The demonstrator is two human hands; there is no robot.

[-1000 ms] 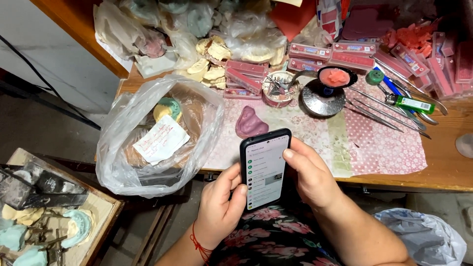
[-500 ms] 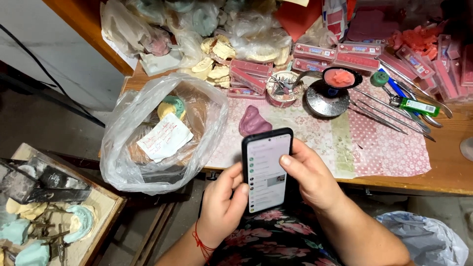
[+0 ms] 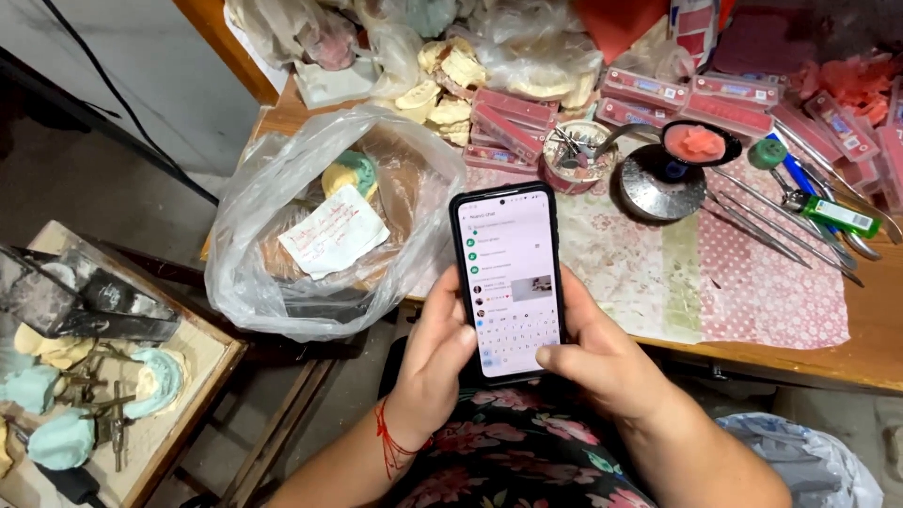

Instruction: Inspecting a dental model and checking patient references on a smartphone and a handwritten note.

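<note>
I hold a black smartphone upright in front of me, its lit screen showing a list and a keyboard. My left hand grips its left edge from below, thumb against the side; a red string circles that wrist. My right hand wraps the phone's right edge, with the thumb lying across the lower part of the screen. Both hands hover just in front of the near edge of the wooden table.
A clear plastic bag holding dental casts and a paper note sits left of the phone. Behind lie a patterned cloth, a metal bowl, metal tools, pink boxes. A side tray holds teal moulds.
The phone and both hands have risen and come nearer to the camera. The screen now shows a keyboard, and my right thumb rests lower on it.
</note>
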